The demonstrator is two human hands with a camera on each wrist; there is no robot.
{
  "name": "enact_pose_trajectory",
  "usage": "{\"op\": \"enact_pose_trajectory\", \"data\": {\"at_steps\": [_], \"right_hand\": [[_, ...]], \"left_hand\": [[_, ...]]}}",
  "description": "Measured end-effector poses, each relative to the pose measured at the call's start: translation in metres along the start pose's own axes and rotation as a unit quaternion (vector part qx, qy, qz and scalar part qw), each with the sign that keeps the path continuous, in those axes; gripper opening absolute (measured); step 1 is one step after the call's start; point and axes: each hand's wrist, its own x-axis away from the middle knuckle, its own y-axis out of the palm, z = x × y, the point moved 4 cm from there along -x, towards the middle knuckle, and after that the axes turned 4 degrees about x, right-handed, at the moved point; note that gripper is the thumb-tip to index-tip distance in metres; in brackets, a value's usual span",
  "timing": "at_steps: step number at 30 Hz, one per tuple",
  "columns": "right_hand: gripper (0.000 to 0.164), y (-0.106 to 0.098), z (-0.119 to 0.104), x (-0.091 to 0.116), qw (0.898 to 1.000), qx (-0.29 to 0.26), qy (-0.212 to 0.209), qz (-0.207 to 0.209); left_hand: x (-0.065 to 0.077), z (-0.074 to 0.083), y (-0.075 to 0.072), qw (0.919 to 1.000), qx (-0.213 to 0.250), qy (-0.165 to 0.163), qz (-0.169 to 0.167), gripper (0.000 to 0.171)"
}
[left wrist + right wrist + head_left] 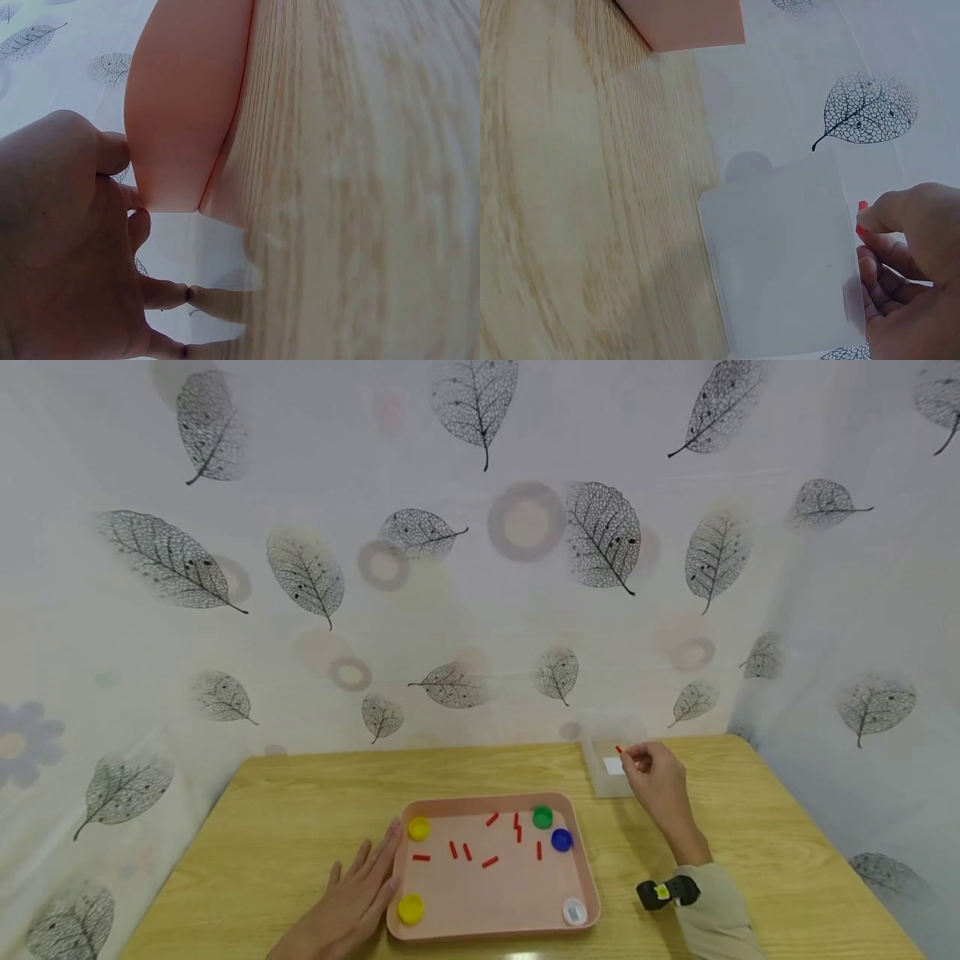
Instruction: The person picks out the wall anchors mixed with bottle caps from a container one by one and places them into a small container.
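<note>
Between thumb and fingertip, my right hand [660,785] pinches a small red stick [862,216]. That hand is at the right edge of a translucent plastic box [614,787], above its rim. My left hand [352,893] lies on the table with its fingers extended, touching the left side of a pink tray [487,922]. In the left wrist view, thumb and index finger touch the tray's wall [184,112]. Several red sticks [490,862] lie scattered in the tray. Whether the box holds more sticks is hard to see.
Inside the tray are two yellow caps [411,909], a green cap [542,817], a blue cap [561,840] and a white cap [574,912], near its corners. A white patch [613,766] shows in the box. Leaf-patterned sheeting [480,610] stands behind the wooden table [315,785].
</note>
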Motion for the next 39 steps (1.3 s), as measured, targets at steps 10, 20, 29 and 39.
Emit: {"op": "enact_pose_trajectory", "data": {"at_steps": [10,20,29,39], "right_hand": [[0.005,-0.001,-0.001,-0.001,1.000,-0.001,-0.004,0.003],[0.005,-0.004,0.001,-0.001,1.000,-0.013,-0.015,0.003],[0.009,-0.014,-0.005,0.000,1.000,-0.026,-0.010,0.004],[0.012,-0.026,-0.028,0.006,0.998,-0.066,-0.005,-0.019]], "left_hand": [[-0.002,0.000,-0.001,1.0000,0.002,0.006,-0.003,0.058],[-0.002,-0.002,0.002,0.9999,0.006,0.010,0.003,0.057],[0.000,-0.002,0.003,1.0000,0.004,0.001,-0.001,0.058],[0.001,0.001,0.002,0.9999,0.007,0.002,0.011,0.058]]}}
